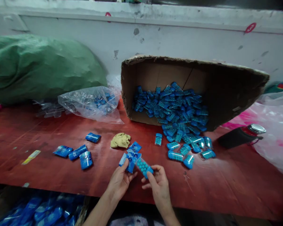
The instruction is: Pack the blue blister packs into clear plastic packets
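My left hand (119, 181) grips a blue printed packet (129, 161) near the table's front edge. My right hand (158, 185) holds a clear case of blue beads (143, 167), which touches that packet. More blue packets (133, 147) lie just beyond my fingers. A tipped cardboard box (226, 94) spills many blue bead cases (176, 113) onto the red table (49, 175). Several filled packets (77, 153) lie at the left.
A tan crumpled cloth (120, 140) sits mid-table. A clear plastic bag (91, 103) and a green sack (37, 66) lie at the back left. A black bottle (240, 136) lies at the right by a white bag (275, 131). Below the table edge is a bin of blue packets (37, 213).
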`<state>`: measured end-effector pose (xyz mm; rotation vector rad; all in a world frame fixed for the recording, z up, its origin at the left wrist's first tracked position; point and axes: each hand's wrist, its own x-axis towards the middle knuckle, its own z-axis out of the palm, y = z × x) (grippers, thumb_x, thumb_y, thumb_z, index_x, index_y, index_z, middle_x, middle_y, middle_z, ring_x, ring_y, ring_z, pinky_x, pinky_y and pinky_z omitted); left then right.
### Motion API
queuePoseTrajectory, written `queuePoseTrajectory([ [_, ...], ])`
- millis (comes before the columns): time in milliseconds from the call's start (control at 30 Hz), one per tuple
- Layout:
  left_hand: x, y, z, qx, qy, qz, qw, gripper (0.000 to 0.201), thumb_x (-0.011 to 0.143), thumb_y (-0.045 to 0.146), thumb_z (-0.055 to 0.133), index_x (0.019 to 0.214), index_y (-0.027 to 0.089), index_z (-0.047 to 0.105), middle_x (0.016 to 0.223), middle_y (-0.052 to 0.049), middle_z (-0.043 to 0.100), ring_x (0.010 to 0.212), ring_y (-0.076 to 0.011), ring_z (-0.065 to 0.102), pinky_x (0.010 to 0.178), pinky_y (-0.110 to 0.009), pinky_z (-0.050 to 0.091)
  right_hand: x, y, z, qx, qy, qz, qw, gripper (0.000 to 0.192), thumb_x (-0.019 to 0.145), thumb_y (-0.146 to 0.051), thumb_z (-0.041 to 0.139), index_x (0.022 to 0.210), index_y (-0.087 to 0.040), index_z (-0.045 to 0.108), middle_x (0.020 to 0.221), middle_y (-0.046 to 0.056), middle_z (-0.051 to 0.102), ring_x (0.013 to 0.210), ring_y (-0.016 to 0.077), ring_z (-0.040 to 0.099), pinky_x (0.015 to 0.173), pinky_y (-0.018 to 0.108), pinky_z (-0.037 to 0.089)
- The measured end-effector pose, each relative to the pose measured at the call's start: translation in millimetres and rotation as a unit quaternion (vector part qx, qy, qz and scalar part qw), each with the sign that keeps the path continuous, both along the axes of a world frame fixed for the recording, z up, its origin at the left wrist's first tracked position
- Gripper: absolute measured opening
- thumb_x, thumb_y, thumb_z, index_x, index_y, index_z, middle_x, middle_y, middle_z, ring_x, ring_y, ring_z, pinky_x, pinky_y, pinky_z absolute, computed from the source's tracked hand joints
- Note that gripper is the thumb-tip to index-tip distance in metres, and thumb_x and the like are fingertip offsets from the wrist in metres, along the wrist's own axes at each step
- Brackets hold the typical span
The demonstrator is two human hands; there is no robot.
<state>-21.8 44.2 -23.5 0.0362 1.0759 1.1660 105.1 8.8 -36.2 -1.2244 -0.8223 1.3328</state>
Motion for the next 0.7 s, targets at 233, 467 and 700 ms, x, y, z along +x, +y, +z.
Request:
queuePoseTrajectory([
  [233, -2.6, -0.7, 1.1, -0.025, -0.023, 0.008, 0.999, 0.008, 0.073, 0.023, 0.058, 0.077, 0.017, 0.056, 0.063, -0.001, 0.067, 0.063, -0.0163, 0.065, 0.065, -0.032, 0.051, 7.4, 6.3, 2.9, 0.002, 0.013, -0.026, 1.000, 0.031, 0.071, -0.038, 0.062, 0.087, -0.019, 0.043, 0.069, -0.003, 0.056, 0.053, 0.0114, 0.060, 0.041, 0.022, 0.052],
  [467, 3.2, -0.8, -1.7, -0.036, -0.012, 0.005, 0.999, 0.014, 0.071, 0.029, 0.061, 0.073, 0.017, 0.056, 0.061, -0.001, 0.066, 0.058, -0.0154, 0.063, 0.057, -0.027, 0.049, 5.8, 2.7, 4.8, 0.016, -0.015, 0.002, 1.000, 0.026, 0.074, -0.038, 0.058, 0.088, -0.020, 0.046, 0.069, -0.002, 0.057, 0.053, 0.0122, 0.059, 0.043, 0.023, 0.051],
  [700, 6.3, -4.4, -0.7, -0.026, 0.059, -0.032, 0.997, 0.012, 0.065, 0.021, 0.066, 0.072, 0.015, 0.058, 0.056, 0.000, 0.064, 0.045, -0.0113, 0.057, 0.042, -0.020, 0.041, 33.9, 20.0, -8.6, 0.103, -0.375, -0.031, 0.921, 0.021, 0.079, -0.032, 0.049, 0.095, -0.020, 0.057, 0.094, 0.007, 0.060, 0.085, 0.0218, 0.057, 0.074, 0.035, 0.045],
])
